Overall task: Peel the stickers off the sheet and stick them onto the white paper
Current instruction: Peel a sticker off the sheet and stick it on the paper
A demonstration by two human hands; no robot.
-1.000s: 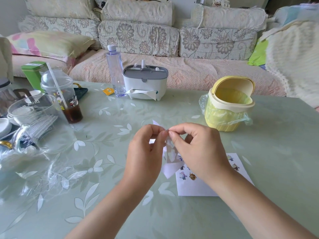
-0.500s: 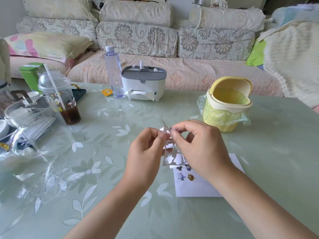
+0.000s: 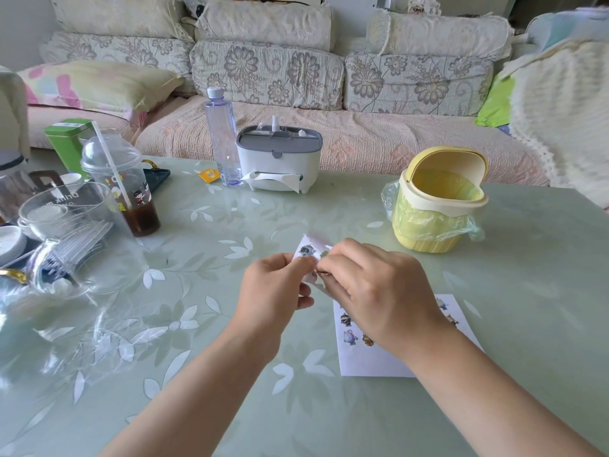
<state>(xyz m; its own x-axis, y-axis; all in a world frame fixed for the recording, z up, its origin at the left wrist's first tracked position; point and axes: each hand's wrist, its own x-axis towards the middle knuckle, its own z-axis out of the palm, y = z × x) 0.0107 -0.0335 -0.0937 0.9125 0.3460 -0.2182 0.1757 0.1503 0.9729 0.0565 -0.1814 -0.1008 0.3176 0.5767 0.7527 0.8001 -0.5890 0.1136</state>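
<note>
Above the middle of the table, my left hand (image 3: 278, 286) pinches a small sticker sheet (image 3: 308, 250) that shows a cartoon figure. My right hand (image 3: 375, 288) is right beside it, its fingertips curled onto the sheet's right edge at a small sticker. The lower part of the sheet is hidden between my hands. The white paper (image 3: 365, 361) lies flat on the table under my right wrist, with several small cartoon stickers stuck on it.
A yellow lidded bin (image 3: 438, 206) with a plastic liner stands at the back right. A white tissue box (image 3: 278, 158) and a clear bottle (image 3: 222, 136) stand at the back. Glass cups, a drink cup (image 3: 123, 179) and clear plastic wrap crowd the left side.
The sheet has been turned so that its printed side faces me. Both hands have stayed close together above the table, shifting slightly to the right.
</note>
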